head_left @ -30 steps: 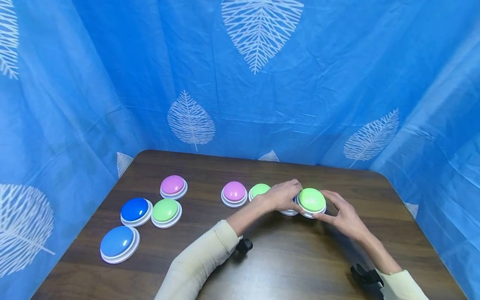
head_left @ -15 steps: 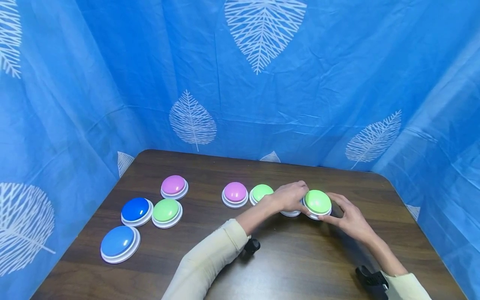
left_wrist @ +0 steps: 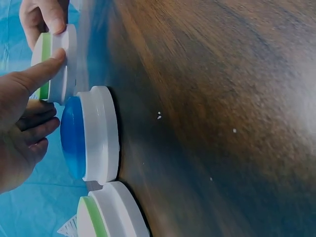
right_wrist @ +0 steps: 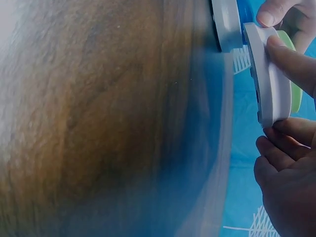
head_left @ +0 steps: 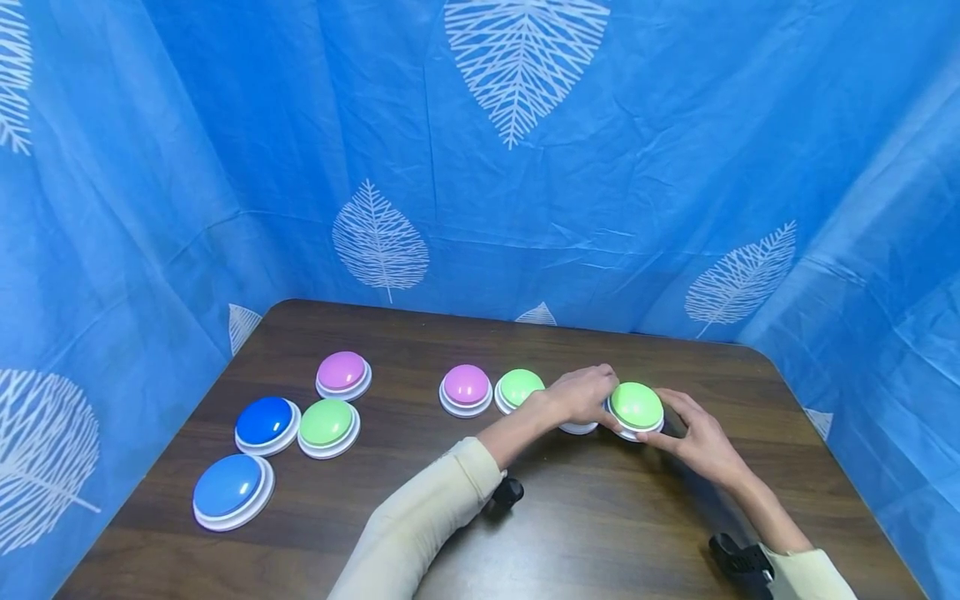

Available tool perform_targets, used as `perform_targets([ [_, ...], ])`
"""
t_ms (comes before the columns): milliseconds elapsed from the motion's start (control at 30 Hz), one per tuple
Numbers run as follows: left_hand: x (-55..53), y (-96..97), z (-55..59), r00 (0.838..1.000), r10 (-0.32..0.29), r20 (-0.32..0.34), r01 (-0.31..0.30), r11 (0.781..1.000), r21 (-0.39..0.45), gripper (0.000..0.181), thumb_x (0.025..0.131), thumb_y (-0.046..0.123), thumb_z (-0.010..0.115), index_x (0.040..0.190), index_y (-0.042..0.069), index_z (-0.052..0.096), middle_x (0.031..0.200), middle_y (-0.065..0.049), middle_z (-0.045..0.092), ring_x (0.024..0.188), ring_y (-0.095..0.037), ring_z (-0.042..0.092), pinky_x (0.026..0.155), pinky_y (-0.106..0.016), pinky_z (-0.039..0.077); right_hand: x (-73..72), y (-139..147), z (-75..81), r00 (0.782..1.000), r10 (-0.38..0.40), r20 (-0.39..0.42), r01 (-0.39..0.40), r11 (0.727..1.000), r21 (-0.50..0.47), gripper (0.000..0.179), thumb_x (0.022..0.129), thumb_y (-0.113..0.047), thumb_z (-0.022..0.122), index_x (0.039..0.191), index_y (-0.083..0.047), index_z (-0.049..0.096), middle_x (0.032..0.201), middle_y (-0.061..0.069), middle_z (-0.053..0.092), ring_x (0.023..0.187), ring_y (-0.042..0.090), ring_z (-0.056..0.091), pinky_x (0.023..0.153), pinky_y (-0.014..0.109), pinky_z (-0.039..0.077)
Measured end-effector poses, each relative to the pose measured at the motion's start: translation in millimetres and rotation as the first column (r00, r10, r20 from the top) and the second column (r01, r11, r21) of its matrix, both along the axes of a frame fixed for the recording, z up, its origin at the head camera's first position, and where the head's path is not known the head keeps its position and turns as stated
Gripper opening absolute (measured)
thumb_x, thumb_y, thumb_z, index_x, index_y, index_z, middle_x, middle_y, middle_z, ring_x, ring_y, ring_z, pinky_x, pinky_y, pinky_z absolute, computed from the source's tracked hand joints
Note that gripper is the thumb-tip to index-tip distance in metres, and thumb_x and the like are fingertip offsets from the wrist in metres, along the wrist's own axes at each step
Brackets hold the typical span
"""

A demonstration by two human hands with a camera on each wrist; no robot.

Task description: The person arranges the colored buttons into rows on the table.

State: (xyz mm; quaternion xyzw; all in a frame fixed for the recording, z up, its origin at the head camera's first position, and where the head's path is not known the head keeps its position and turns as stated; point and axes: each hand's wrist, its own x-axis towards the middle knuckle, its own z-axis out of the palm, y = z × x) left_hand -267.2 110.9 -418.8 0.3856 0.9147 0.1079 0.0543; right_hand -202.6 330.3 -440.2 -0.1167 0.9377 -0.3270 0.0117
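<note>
Both hands hold a push button with a green dome (head_left: 637,406) and a white base, raised off the table with its underside edge showing in the right wrist view. My left hand (head_left: 581,393) has its thumb on the near side of the base and its fingers behind. From the right, my right hand (head_left: 697,433) grips the base between thumb and fingers. Beneath the left hand stands a button with a blue dome (left_wrist: 73,138), mostly hidden in the head view. Left of it are another green button (head_left: 519,386) and a pink button (head_left: 466,384).
On the table's left side are a pink button (head_left: 341,371), a green button (head_left: 326,422), a dark blue button (head_left: 264,420) and a larger light blue button (head_left: 227,486). A blue leaf-patterned cloth (head_left: 480,208) hangs behind the brown wooden table (head_left: 555,533).
Both hands have shifted a little to the right and nearer with the green button, mostly in the first half second. The other buttons have stayed in place.
</note>
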Motion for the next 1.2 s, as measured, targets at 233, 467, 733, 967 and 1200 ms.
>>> perform_targets([
  [233,-2.1,5.0,-2.7,1.000,0.011,0.024,-0.010,1.000,-0.018,0.057,0.082,0.052,0.077,0.122,0.015,0.064,0.117,0.006,0.055,0.098,-0.004,0.053,0.081,-0.019,0.047,-1.2,3,-4.4,1.000,-0.004,0.002,0.004,1.000,0.005,0.081,0.085,-0.043,0.078,0.142,0.004,0.046,0.143,0.028,0.041,0.132,0.049,0.038,0.099,0.069,0.034],
  [467,-3.7,5.7,-6.4,0.999,0.014,0.037,-0.013,0.999,-0.032,0.057,0.081,0.051,0.078,0.122,0.014,0.064,0.115,0.005,0.055,0.098,-0.004,0.053,0.082,-0.019,0.047,-3.9,1,-10.7,1.000,-0.001,0.009,0.000,1.000,0.029,0.081,0.084,-0.045,0.078,0.141,0.003,0.047,0.142,0.027,0.043,0.130,0.048,0.039,0.099,0.070,0.033],
  [733,-6.5,6.5,-7.0,0.998,0.027,0.050,-0.025,0.999,-0.047,0.058,0.082,0.050,0.078,0.125,0.013,0.063,0.120,0.005,0.055,0.104,-0.005,0.054,0.087,-0.019,0.047,-7.8,1,-12.9,1.000,-0.001,0.017,0.001,0.999,0.051,0.080,0.085,-0.046,0.076,0.141,0.003,0.048,0.141,0.028,0.044,0.130,0.048,0.039,0.098,0.071,0.033],
  [967,-10.4,9.0,-7.4,0.999,0.010,0.039,-0.007,0.997,-0.075,0.060,0.084,0.050,0.076,0.128,0.012,0.061,0.125,0.003,0.054,0.111,-0.007,0.054,0.092,-0.019,0.045,-10.3,0,-14.4,1.000,-0.008,0.000,0.008,0.998,0.055,0.078,0.085,-0.044,0.078,0.139,0.004,0.050,0.140,0.028,0.045,0.129,0.048,0.041,0.097,0.070,0.035],
  [1200,-12.2,11.3,-9.5,0.998,0.001,0.060,0.003,0.998,-0.069,0.057,0.083,0.048,0.078,0.125,0.012,0.062,0.122,0.004,0.055,0.106,-0.006,0.054,0.090,-0.017,0.045,-11.0,1,-15.3,1.000,-0.015,0.003,0.014,0.998,0.067,0.078,0.085,-0.044,0.078,0.139,0.005,0.050,0.140,0.030,0.044,0.129,0.049,0.040,0.098,0.070,0.034],
])
